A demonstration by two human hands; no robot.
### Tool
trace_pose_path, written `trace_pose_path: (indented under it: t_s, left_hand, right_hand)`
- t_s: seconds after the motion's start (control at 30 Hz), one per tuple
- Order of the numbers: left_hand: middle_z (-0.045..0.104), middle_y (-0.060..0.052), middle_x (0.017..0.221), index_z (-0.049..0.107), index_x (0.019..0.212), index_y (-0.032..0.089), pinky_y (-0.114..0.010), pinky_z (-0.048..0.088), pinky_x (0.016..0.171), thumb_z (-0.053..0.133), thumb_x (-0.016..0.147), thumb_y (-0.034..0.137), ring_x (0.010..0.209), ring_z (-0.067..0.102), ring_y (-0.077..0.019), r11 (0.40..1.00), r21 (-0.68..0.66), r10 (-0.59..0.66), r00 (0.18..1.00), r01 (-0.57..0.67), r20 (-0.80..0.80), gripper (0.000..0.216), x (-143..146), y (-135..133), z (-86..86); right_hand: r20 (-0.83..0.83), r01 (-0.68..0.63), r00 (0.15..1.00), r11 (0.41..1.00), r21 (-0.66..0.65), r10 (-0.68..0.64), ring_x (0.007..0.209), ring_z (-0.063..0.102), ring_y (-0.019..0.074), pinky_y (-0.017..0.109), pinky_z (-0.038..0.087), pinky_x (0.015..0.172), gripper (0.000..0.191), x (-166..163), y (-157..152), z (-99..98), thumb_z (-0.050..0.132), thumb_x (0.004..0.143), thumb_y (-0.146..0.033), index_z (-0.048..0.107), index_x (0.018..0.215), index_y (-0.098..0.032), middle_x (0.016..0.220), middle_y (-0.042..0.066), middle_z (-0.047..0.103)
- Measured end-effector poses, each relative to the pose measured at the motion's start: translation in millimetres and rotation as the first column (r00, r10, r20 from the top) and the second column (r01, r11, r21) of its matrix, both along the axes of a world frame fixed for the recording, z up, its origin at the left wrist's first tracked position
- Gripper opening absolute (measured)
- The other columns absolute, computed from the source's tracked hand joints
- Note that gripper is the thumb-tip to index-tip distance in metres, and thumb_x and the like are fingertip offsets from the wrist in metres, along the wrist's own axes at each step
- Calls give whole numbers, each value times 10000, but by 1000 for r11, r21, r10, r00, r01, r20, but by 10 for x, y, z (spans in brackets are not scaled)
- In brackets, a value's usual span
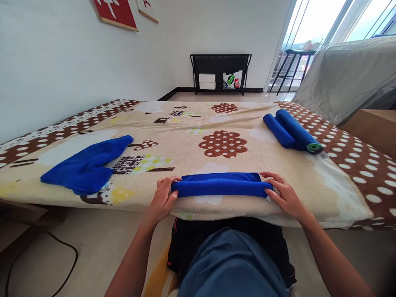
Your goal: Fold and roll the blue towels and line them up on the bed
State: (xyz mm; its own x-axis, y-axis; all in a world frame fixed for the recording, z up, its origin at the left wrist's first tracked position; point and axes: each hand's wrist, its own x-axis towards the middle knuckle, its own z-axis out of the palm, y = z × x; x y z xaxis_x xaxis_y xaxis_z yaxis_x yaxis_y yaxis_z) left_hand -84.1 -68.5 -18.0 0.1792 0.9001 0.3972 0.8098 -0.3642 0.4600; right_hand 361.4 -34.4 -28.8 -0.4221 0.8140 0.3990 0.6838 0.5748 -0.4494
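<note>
In front of me a blue towel (221, 188) lies partly rolled near the blanket's front edge, with a short flat strip showing behind the roll. My left hand (163, 197) pinches its left end between thumb and fingers. At the other end my right hand (284, 196) grips the roll the same way, a small white tag beside its thumb. Off to the left a second blue towel (89, 165) lies loose and crumpled. Two rolled towels rest side by side at the right, one plain blue (281, 131) and one darker blue (298, 130) with a green end.
A cream patterned blanket (182, 148) with brown dotted borders covers the bed. Beyond it stands a black rack (221, 68) by the wall. A cardboard box (373, 128) and a plastic-covered bulky thing (346, 74) are at right. A cable (74, 258) lies on the floor.
</note>
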Motion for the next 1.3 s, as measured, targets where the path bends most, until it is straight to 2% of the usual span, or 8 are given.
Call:
trace_pose_path:
  t_s: [0.1,0.2,0.3,0.4,0.53,0.63,0.93,1.3]
  left_hand:
    - [645,-93,1198,572,1273,217,-481,363,1014,367,954,207,1115,562,-273,995,77,79,988,-70,-130,379,141,42,58]
    - [623,-115,1301,588,1297,218,-492,310,1053,385,925,109,1242,541,-291,966,228,175,960,-124,-220,438,384,67,126]
    - [585,-115,1402,543,1381,212,-461,302,1091,387,910,52,1347,495,-273,961,275,84,952,1,-294,521,701,79,166]
    - [565,-118,1442,510,1421,166,-420,316,1124,407,898,50,1378,478,-251,954,246,-73,931,169,-358,545,1048,130,148]
    - [530,-143,1478,485,1434,94,-424,296,1165,408,942,122,1403,450,-254,958,206,-108,917,200,-385,499,1310,233,75]
    - [530,-118,1483,477,1448,141,-439,302,1158,411,998,218,1396,456,-250,967,188,-87,918,171,-388,461,1221,264,47]
    - [594,-121,1413,464,1462,229,-466,293,1102,450,1017,391,1309,535,-281,975,184,-41,909,127,-414,474,421,283,-3]
    - [588,-112,1408,491,1407,248,-447,293,1084,463,999,448,1323,508,-266,995,-30,-99,965,95,-242,456,-80,367,-1]
  right_hand:
    - [21,117,992,984,134,-121,1224,567,260,458,433,1020,229,-90,41,-4,470,989,-326,621,1135,-234,1350,75,594]
    - [35,220,969,920,324,-244,1164,607,252,453,429,997,281,-303,46,27,469,977,-216,610,1220,-220,1297,82,642]
    - [87,180,967,880,439,-241,1215,602,241,452,406,1045,400,-658,-33,112,438,950,-103,586,1303,-218,1312,78,650]
    - [204,31,971,913,407,-124,1314,547,243,456,418,1093,477,-1065,-123,188,417,957,-113,519,1411,-218,1411,82,585]
    - [250,-16,965,942,336,-73,1396,468,259,469,430,1135,504,-1357,-85,182,438,988,-216,424,1491,-203,1509,98,475]
    - [229,-28,972,941,337,-53,1376,493,250,459,427,1142,526,-1283,28,121,469,992,-250,397,1514,-238,1495,73,499]
    - [203,-11,977,937,350,-64,1301,554,233,447,435,1097,531,-636,213,-43,522,992,-350,432,1501,-223,1432,81,567]
    - [153,-5,988,984,177,-22,1254,592,251,476,465,1056,519,-125,382,-116,586,948,-421,512,1431,-245,1372,93,612]
